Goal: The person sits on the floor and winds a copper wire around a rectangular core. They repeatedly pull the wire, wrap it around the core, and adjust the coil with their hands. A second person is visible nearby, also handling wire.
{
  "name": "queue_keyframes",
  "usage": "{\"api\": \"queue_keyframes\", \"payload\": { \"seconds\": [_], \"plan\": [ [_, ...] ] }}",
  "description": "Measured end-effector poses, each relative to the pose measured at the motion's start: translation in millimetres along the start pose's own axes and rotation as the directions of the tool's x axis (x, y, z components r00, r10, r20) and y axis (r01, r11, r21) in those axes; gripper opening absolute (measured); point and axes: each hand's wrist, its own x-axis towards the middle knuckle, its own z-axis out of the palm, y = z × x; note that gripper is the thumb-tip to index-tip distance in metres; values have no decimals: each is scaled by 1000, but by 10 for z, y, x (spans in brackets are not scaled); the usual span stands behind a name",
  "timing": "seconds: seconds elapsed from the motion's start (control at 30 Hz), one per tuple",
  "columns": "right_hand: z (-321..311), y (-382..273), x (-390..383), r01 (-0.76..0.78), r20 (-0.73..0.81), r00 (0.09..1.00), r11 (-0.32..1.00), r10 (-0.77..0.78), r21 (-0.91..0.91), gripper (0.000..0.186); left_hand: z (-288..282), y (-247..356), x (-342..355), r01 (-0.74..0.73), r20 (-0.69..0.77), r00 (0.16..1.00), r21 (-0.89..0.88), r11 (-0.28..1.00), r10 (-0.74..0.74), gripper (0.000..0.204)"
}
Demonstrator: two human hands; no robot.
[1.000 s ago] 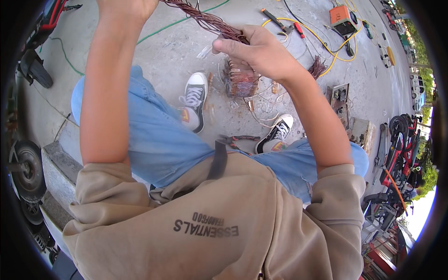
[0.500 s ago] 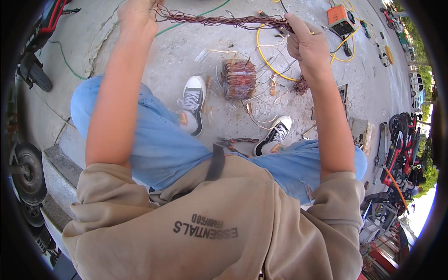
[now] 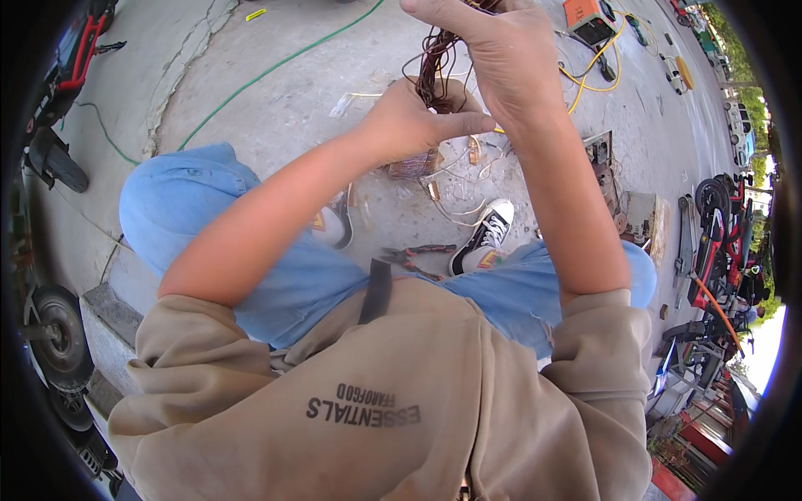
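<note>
A bundle of dark reddish-brown copper wire [image 3: 433, 68] hangs between my hands, its strands loose and looping. My right hand [image 3: 516, 71] is closed round its upper part, near the top of the view. Lower down and to the left, my left hand [image 3: 405, 123] curls round the lower end, thumb pointing right. Below that hand, a wire-wound coil block [image 3: 411, 165] shows only in part on the concrete. Pliers [image 3: 422, 253] with red and black handles lie nearer me, between my legs.
Cut wire scraps [image 3: 455, 219] lie about the coil by my sneaker [image 3: 489, 234]. An orange and black machine [image 3: 590, 21] with a yellow cable [image 3: 597, 79] stands far right. A green hose [image 3: 259, 77] crosses the floor at left. Motorbikes [image 3: 710, 275] stand along the right.
The wire bundle was stretched level between my spread hands. My left hand has come right and nearer me, close to the right hand, and the bundle now hangs steeply.
</note>
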Motion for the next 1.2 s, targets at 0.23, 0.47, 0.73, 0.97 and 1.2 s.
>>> {"api": "queue_keyframes", "payload": {
  "seconds": [0.23, 0.47, 0.73, 0.97, 1.2],
  "plan": [
    [87, -139, 4, -348, 110, 938, 884, 330, 312, 33, 37, -8, 73, 249, 37, 968, -73, 966, -247, 44],
    [69, -356, 193, -206, 58, 977, 845, 205, 493, 41, -97, -74, 28, 26, -296, 955, 133, 991, 15, 46],
    [181, 1210, -604, -66, 611, 730, 922, 306, -382, 56, -1511, -71, -75, -205, -74, 969, -773, 601, 235, 36],
    [101, 2270, -1078, -154, 391, 885, 951, 254, -270, 32, -1460, -64, -18, 212, -730, 677, 67, 975, -97, 57],
    [808, 2389, -1544, -378, 399, 824, 915, 402, -140, 33, -1250, -468, 65, 308, -511, 857, 604, 735, 61, 70]
  ]
}}
